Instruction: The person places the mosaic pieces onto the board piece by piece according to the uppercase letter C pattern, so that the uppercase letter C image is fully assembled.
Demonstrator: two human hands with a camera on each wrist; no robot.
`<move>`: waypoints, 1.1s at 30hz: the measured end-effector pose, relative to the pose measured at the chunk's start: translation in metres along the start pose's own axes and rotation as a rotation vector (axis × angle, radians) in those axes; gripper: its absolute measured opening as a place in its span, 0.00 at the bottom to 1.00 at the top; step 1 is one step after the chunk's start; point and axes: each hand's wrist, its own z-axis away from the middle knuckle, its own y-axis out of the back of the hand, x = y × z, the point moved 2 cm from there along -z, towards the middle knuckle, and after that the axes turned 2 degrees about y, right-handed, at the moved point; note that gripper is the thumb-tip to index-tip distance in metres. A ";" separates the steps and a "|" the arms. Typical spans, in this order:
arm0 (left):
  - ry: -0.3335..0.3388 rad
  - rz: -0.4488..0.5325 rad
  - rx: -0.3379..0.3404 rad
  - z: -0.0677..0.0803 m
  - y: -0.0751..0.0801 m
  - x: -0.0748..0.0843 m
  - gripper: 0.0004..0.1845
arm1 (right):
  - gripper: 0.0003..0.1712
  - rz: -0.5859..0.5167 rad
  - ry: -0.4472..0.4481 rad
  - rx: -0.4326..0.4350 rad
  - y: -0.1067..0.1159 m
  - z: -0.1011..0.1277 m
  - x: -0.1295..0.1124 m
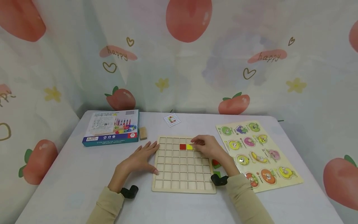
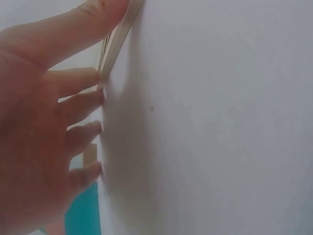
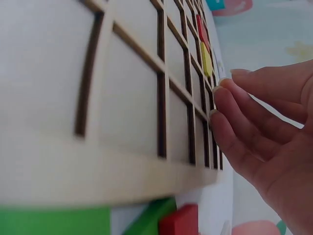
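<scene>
"Which step is in hand?"

"On the white cloth-covered tabletop [image 1: 64, 177] lies a pale, squarish wooden board [image 1: 183, 168] of shallow cells; filling them seems barely begun."

"And the next move?"

"Probably it calls for the person's right hand [image 1: 208, 146] to fetch something for a vacant cell, while the left hand [image 1: 140, 158] steadies the board."

"Their pose?"

"The left spreads at the near-side left edge, thumb on the rim, grip released. The right arches over the far part, fingers loosely bent, its grip relaxed with nothing visible in it."

"And the tiles?"

"The red square tile [image 1: 182, 147] and yellow square tile [image 1: 189, 147] sit side by side in the second row from the far edge, the yellow just beside the right fingertips."
</scene>
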 end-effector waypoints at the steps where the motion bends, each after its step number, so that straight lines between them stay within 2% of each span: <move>1: 0.000 -0.003 0.000 0.000 -0.001 0.000 0.60 | 0.10 -0.001 -0.014 0.006 0.002 0.002 0.002; 19: -0.001 -0.002 0.011 0.002 -0.001 0.003 0.60 | 0.12 0.044 -0.144 0.061 0.043 0.036 0.043; 33: -0.006 0.004 0.014 0.000 -0.002 0.000 0.60 | 0.14 0.079 -0.158 0.058 0.058 0.047 0.064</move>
